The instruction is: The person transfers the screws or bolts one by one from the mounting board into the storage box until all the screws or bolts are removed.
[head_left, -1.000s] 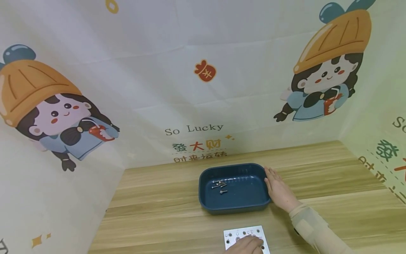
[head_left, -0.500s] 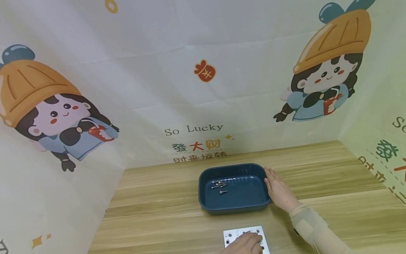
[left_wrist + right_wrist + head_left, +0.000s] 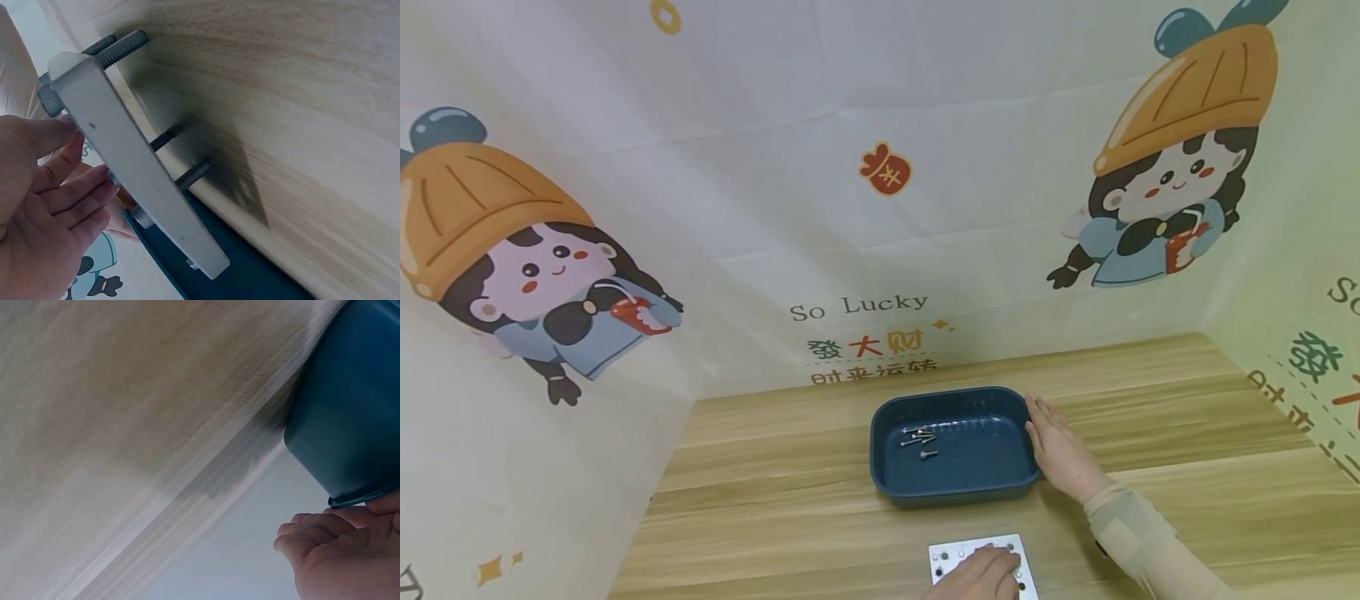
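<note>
A light metal plate with several bolts through its holes stands on their threaded ends, raised above the table. In the head view the plate lies at the bottom edge, partly covered by my left hand. In the left wrist view the thumb and index fingertips of my left hand pinch together at the plate's upper face, on a bolt mostly hidden by them. My right hand rests with straight fingers against the right side of the blue tray. Several loose bolts lie inside the tray's left part.
A wooden table carries the tray and the plate. Printed cloth hangs behind and along both sides. In the right wrist view the tray's wall stands beside my right hand.
My left hand has shifted slightly left and up over the plate, and its fingers have changed their pose. The right hand, the tray and the loose bolts stay where they were.
</note>
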Motion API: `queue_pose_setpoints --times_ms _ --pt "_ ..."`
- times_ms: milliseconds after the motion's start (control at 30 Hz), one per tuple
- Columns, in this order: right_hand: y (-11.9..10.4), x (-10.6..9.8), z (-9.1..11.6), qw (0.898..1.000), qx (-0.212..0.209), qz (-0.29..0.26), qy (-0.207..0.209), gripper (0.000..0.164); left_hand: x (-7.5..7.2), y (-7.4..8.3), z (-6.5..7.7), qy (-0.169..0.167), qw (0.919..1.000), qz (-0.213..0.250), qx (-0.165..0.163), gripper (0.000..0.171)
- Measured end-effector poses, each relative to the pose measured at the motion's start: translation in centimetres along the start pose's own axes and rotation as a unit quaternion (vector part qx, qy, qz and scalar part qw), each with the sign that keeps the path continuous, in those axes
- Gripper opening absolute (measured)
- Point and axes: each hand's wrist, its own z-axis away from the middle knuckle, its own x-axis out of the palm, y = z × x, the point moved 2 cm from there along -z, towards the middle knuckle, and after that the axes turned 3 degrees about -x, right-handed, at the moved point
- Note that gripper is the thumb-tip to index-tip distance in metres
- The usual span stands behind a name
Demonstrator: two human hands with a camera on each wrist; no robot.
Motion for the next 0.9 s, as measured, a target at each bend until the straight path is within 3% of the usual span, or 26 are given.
queue_pose_setpoints --times_ms 200,367,633,900 --pt "-0.1 -0.1 0.1 1.0 0.0 -0.003 -0.005 0.047 -0.8 -0.2 -0.6 -0.024 0.9996 0.015 -0.002 0.02" --pt "0.0 -0.1 0.0 1.0 0.003 -0.007 -0.008 0.048 -1.8 -0.7 -1.4 -0.069 0.9968 0.039 -0.006 0.012" --pt "0.0 -0.1 -0.1 1.0 0.003 -0.009 -0.009 0.048 -2.9 -1.5 -2.1 -0.117 0.9915 0.055 -0.009 0.013" --pt "0.0 -0.1 -0.3 1.0 0.004 -0.003 -0.008 0.047 -3.9 -2.9 -2.6 -0.198 0.9773 0.072 -0.027 0.012"
